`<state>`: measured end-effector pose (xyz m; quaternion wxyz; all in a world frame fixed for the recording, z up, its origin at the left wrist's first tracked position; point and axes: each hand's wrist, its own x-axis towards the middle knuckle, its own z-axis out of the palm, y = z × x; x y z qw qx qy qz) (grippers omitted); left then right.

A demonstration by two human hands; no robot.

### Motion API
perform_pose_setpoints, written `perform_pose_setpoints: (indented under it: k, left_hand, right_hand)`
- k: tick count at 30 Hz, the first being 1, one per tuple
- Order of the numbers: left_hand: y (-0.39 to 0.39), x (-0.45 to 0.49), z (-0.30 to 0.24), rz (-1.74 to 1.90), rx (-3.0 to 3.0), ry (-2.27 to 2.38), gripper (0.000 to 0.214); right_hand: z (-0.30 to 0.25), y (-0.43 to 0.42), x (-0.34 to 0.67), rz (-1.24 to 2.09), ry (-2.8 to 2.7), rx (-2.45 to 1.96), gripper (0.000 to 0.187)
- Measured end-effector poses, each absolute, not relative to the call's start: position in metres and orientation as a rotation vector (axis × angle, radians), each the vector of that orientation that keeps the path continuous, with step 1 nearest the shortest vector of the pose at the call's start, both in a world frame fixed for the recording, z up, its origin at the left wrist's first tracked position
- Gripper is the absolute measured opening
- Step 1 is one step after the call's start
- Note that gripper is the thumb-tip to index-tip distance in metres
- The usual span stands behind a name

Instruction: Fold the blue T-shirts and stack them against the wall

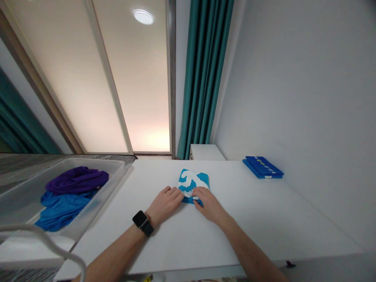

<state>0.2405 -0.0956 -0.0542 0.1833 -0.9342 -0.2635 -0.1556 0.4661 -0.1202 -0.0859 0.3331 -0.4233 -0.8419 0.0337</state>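
Note:
A small folded blue cloth, perhaps a garment, with a large white print lies flat on the white table. At its near left corner, my left hand has its fingers curled against the edge; the thumb's grip is partly hidden. My right hand pinches the near right edge, fingers on top and thumb at the front side. A black watch sits on my left wrist.
A folded dark blue cloth rests at the table's far right by the wall. On the left, a translucent bin holds crumpled purple cloth and blue cloth. A pale cable curves across the lower left.

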Motion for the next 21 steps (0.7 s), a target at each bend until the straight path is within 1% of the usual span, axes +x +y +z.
perform_pose_setpoints:
  k: [1, 4, 5, 9, 14, 18, 21]
  left_hand:
    - [-0.095, 0.241, -0.054, -0.495, -2.647, -0.760, 0.013]
    - [-0.088, 0.241, -0.057, -0.603, -2.691, -0.736, 0.035]
    - [-0.085, 0.241, -0.059, -0.601, -2.715, -0.704, 0.039]
    - [-0.075, 0.234, -0.066, -0.509, -2.832, -0.634, 0.041]
    - [-0.077, 0.231, -0.063, -0.488, -2.904, -0.679, 0.042]
    - [-0.066, 0.247, -0.043, -0.594, -2.960, -0.781, 0.041]
    - [-0.046, 0.272, -0.028, -0.568, -2.975, -0.834, 0.047]
  right_hand:
    - [-0.086, -0.120, 0.467, 0.072, -2.222, -1.102, 0.030]
    - [-0.090, -0.117, 0.473, 0.031, -2.328, -1.092, 0.039]
    - [-0.092, -0.116, 0.476, 0.030, -2.362, -1.092, 0.043]
    - [-0.098, -0.114, 0.494, 0.098, -2.447, -1.080, 0.049]
    - [-0.087, -0.117, 0.506, 0.311, -2.426, -1.041, 0.049]
    - [-0.075, -0.102, 0.510, 0.473, -2.103, -1.156, 0.042]
    - [-0.077, -0.079, 0.512, 0.562, -1.705, -1.258, 0.045]
